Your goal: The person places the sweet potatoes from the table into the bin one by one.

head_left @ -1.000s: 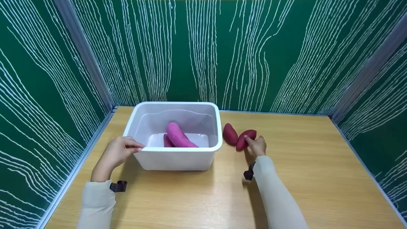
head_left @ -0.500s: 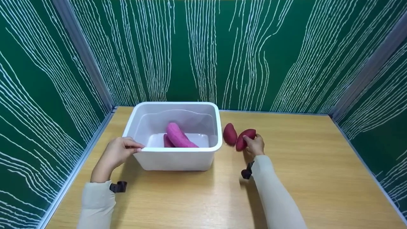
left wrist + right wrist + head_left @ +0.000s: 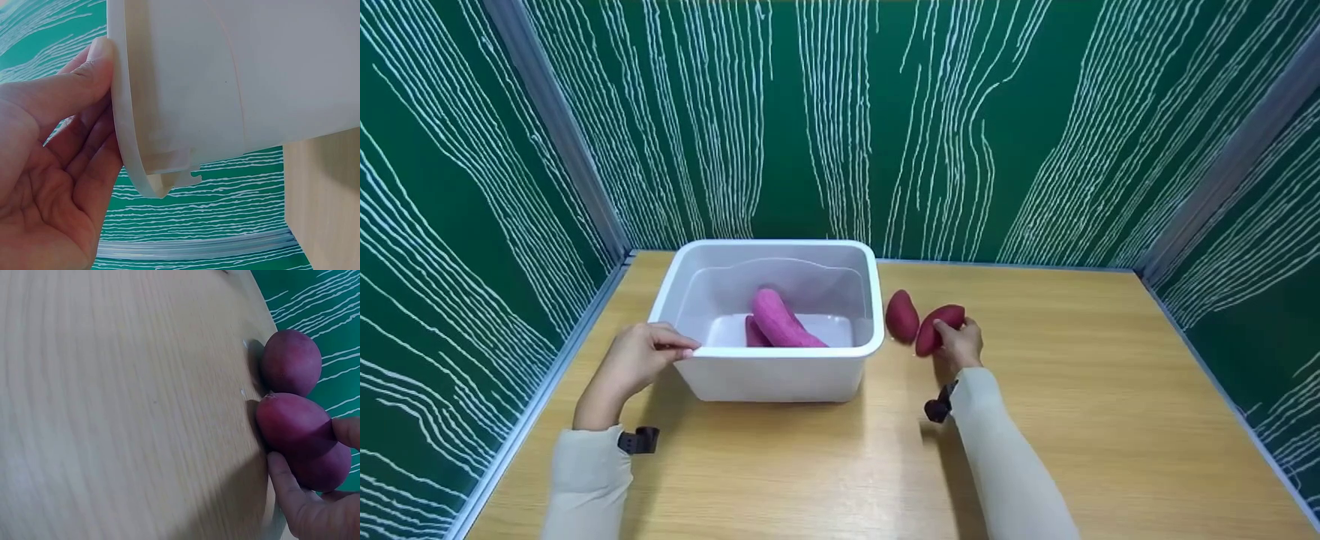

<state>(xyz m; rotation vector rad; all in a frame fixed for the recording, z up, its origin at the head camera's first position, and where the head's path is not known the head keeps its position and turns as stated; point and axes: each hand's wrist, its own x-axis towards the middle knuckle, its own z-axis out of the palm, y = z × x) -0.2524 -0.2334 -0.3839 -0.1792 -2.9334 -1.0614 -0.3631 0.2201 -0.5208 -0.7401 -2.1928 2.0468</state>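
Two are in: a pink sweet potato [image 3: 784, 322] and a darker, half-hidden one [image 3: 754, 335] lie in the white tub [image 3: 780, 352], its rim pinched by the left hand [image 3: 641, 356]. Two are out on the worktop [image 3: 1110, 405]: the right hand [image 3: 964, 346] grips a red sweet potato [image 3: 301, 427], seemingly unlifted, near another red one [image 3: 901, 317].

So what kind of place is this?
Probably a little work booth: there's a wood-look table with white-streaked green walls on three sides, and metal posts where those walls meet.
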